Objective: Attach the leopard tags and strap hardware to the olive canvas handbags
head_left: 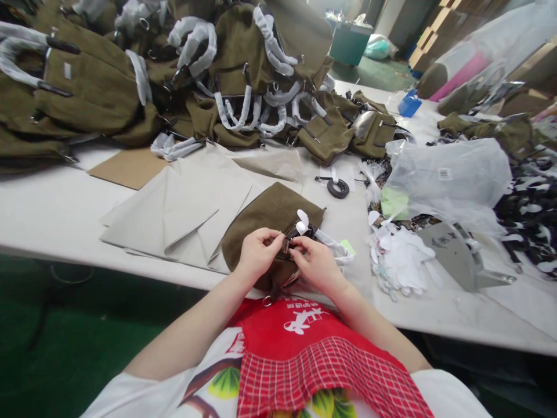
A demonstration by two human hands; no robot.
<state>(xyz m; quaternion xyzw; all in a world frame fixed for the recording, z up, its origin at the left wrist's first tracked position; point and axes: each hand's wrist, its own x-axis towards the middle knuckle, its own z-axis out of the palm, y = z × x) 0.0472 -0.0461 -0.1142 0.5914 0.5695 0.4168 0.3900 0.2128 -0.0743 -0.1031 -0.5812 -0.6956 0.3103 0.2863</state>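
An olive-green fabric bag (250, 223) lies in front of me at the table's near edge. Both hands meet over its dark strap and metal fitting (286, 245). My left hand (260, 251) pinches the fitting from the left, thumb and forefinger together. From the right, my right hand (319, 264) pinches the same small part, with its fingertips close to the left ones. A white tag (301, 222) sticks up just above the fingers. A plastic-wrapped handle (335, 244) comes out on the bag's right side. The exact shape of the fitting is partly hidden by my fingers.
Olive bags (96, 87) with wrapped handles are heaped along the back. Grey paper sheets (152, 203) lie to the left, a coiled black strap (338, 188) behind. On the right are white tags (402, 258), a metal tape dispenser (456, 255) and a clear plastic bag (452, 174).
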